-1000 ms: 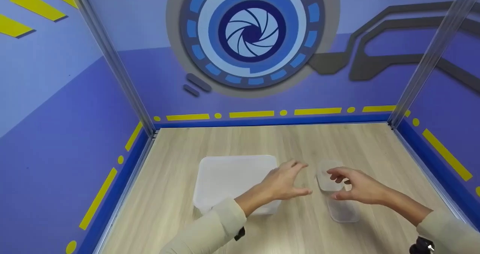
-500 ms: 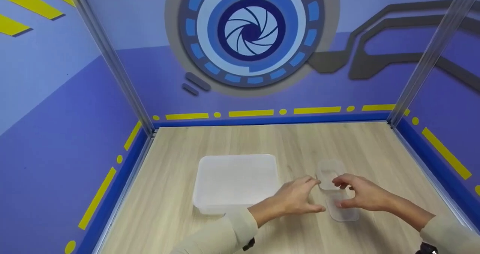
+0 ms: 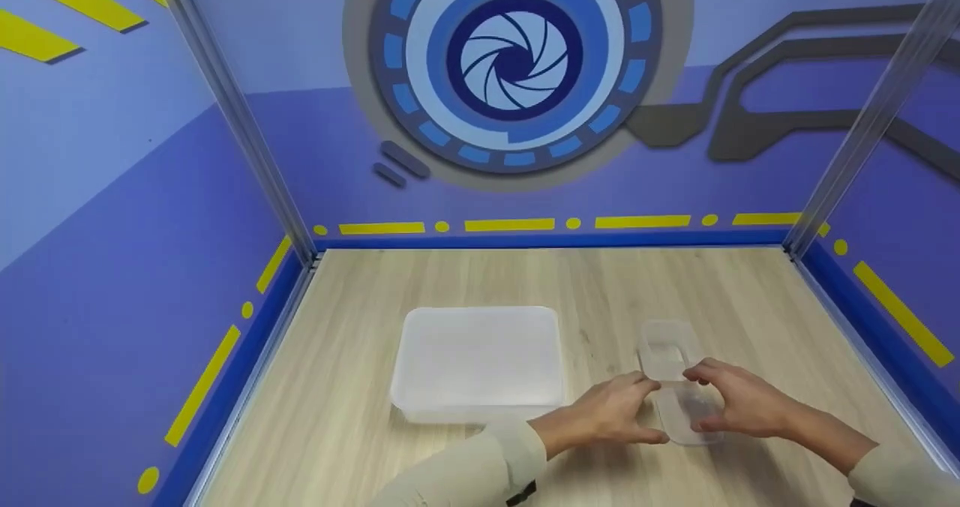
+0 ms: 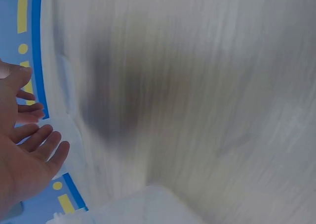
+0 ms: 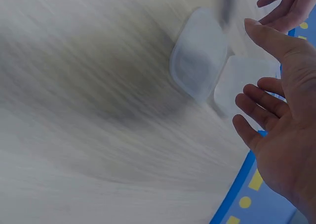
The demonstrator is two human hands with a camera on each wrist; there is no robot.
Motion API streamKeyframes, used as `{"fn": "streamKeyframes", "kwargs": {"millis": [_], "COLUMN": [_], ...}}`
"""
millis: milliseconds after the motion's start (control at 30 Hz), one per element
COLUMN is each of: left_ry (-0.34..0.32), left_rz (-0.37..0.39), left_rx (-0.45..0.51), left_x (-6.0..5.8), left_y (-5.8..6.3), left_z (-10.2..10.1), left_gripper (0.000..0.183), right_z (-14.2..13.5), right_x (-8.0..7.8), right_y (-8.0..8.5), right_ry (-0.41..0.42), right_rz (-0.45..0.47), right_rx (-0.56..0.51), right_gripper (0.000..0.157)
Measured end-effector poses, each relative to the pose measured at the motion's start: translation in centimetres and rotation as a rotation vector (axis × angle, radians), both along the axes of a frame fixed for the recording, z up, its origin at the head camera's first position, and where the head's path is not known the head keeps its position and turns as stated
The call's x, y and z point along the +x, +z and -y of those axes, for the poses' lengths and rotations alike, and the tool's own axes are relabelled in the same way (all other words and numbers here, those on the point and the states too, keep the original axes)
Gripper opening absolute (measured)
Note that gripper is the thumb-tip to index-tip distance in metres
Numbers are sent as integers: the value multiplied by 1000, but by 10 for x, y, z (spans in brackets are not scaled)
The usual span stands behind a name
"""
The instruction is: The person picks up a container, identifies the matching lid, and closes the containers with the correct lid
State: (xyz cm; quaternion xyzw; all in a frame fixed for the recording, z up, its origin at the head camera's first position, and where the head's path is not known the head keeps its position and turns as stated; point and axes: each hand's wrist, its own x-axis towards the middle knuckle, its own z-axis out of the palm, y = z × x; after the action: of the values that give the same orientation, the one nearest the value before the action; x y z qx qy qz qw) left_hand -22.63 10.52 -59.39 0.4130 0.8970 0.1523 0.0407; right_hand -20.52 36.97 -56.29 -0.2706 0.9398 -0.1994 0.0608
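Two small clear plastic pieces with rounded corners lie toward the right of the table: a far small container point(image 3: 664, 353) and, just nearer, a flat lid-like piece point(image 3: 679, 421). My left hand point(image 3: 611, 413) hovers at the left side of the near piece, thumb and fingers spread apart. Facing it from the right, my right hand point(image 3: 754, 402) overlaps the near piece's right edge in the head view, its fingers loosely bent. In the right wrist view both pieces show beyond the right hand point(image 5: 291, 130), with nothing between its thumb and fingers.
A large translucent white box point(image 3: 480, 361) stands left of the hands on the wooden table point(image 3: 345, 447). Blue and purple printed panels point(image 3: 315, 147) enclose the table at the back and both sides, with metal posts at the corners.
My left hand has moved right and nearer, from over the large box's edge to beside the small pieces. My right hand has shifted slightly right and nearer. The pieces stay in place.
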Motion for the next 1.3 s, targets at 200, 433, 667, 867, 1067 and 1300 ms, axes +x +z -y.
{"fn": "streamKeyframes", "kwargs": {"millis": [200,433,667,867,1067,1300], "left_ry": [23,45,102,140,150,166], "left_rz": [-27,-44,6,-20,-83,-105], "left_rx": [47,17,-5,-56,-100,-92], "left_x": [4,9,11,13,17,15], "left_y": [-14,-27,-30,-33,-39,-40], "left_z": [-8,-18,-28,-34,-40,-43], "left_gripper": [79,75,78,79,78,76], "right_z": [-6,-19,-24,-23,-23,-22], "right_x": [3,8,10,11,11,11], "right_y": [-11,-30,-41,-46,-50,-50], "right_ry": [11,1,-13,-11,-14,-32], "right_rz": [-17,-63,-85,-114,-119,-106], "right_rx": [45,103,120,128,125,120], "right_gripper": [78,85,87,85,84,83]}}
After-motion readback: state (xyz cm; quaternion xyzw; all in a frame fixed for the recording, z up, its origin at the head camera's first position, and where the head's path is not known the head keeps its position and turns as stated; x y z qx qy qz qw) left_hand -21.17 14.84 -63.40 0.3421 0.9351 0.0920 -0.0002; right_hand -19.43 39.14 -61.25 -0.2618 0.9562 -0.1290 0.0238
